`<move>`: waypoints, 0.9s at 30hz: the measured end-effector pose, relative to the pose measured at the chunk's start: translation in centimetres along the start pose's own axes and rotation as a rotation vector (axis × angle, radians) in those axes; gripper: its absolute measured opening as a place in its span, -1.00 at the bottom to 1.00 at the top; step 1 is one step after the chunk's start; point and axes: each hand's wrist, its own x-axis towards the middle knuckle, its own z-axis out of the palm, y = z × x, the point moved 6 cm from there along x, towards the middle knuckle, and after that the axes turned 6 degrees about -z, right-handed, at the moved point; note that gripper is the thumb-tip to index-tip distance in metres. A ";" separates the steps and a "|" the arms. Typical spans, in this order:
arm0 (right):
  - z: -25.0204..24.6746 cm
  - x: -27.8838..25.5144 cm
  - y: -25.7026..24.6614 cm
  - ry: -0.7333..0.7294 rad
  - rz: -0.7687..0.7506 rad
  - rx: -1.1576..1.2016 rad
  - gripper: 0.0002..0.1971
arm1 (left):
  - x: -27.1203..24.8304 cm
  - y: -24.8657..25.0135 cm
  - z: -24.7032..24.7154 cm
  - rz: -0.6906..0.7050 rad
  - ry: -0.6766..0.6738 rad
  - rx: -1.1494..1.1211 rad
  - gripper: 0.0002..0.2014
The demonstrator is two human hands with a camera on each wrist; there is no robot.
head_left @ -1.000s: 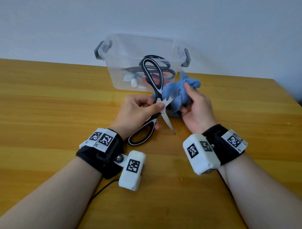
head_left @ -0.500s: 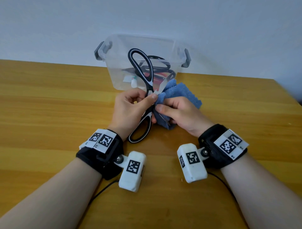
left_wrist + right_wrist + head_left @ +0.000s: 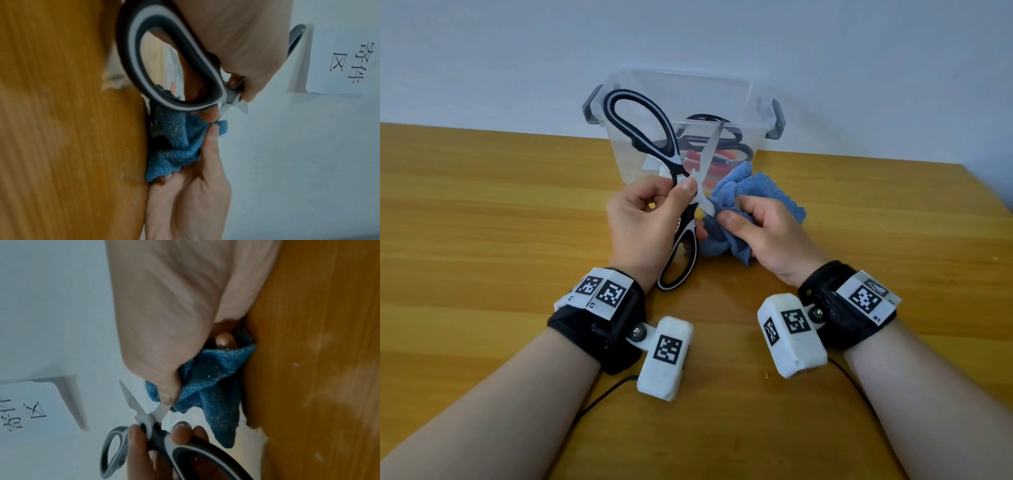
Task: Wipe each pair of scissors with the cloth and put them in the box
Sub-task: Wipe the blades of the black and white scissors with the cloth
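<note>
Left hand point(image 3: 645, 226) closed around black-and-white scissors point(image 3: 654, 150), thumb and forefinger pinching at the pivot, other fingers curled about the lower handle loop. Scissors held wide open above the counter point(image 3: 482, 240): one handle loop raised toward the far edge, in front of the box, the other loop low beside the left wrist. One blade pointing up and away across the box front; the other angled down into the cloth.

Right hand point(image 3: 767, 236) bunched around blue cloth point(image 3: 767, 192), thumb pressing a fold against the lower blade (blade tip hidden inside the cloth). Loose corner of cloth spilling out toward the right edge of the counter; underside of the bundle touching the wood in the right wrist view point(image 3: 216, 386).

Left wrist view: lower handle loop point(image 3: 174, 65) close to the lens, cloth point(image 3: 174, 146) just beneath it, right thumb point(image 3: 211, 139) on the cloth.

Clear plastic box point(image 3: 743, 102) with grey side latches standing at the far edge of the counter, against the wall, just behind both hands. Other scissors point(image 3: 709, 140) lying inside (dark handles, something red among them; count unclear through the plastic).

Paper sheet with printed characters point(image 3: 347, 60) on the wall.
</note>
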 end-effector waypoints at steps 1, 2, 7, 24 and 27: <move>0.0 0.1 0.1 0.015 0.001 0.011 -0.60 | 0.0 0.0 -0.1 0.007 0.015 -0.011 -0.61; -0.1 0.1 0.3 0.031 0.013 0.021 -0.56 | 0.1 0.0 -0.2 0.010 0.029 -0.028 -0.62; -1.9 0.2 1.8 0.265 0.118 0.275 -0.75 | 0.6 -0.2 -1.7 -0.052 0.167 -0.143 -0.68; 0.7 0.1 -1.1 -0.100 -0.005 0.017 -0.87 | 0.2 -0.8 0.9 -0.050 -0.164 0.084 -0.61; 1.0 0.2 -0.9 -0.068 -0.016 -0.025 -0.87 | 0.0 -0.2 0.5 -0.018 -0.084 0.114 -0.63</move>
